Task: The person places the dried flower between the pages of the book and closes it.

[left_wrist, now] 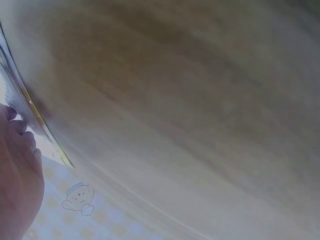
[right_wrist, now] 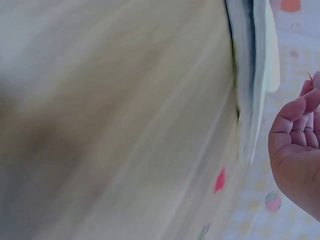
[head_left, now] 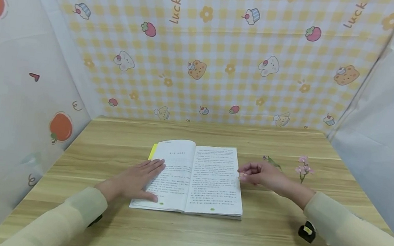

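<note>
An open book (head_left: pixel 214 181) with printed pages lies on the wooden table. Across its left page rests my left hand (head_left: pixel 137 179), fingers extended and thumb near the lower edge; the left wrist view catches part of this hand (left_wrist: pixel 20 175) beside the book's edge. At the right page's outer edge, my right hand (head_left: pixel 267 175) pinches a small pink flower (head_left: pixel 242 177) between thumb and fingers. In the right wrist view the hand (right_wrist: pixel 297 145) has curled fingers, and its fingertips are partly cut off by the frame.
Right of the book, a pink flower sprig (head_left: pixel 303 167) lies beyond the right wrist. Another sprig with a green stem (head_left: pixel 273 162) lies behind the right hand. The wooden table (head_left: pixel 205 245) meets a yellow checked cloth backdrop (head_left: pixel 215 88), with pale cloth on both sides.
</note>
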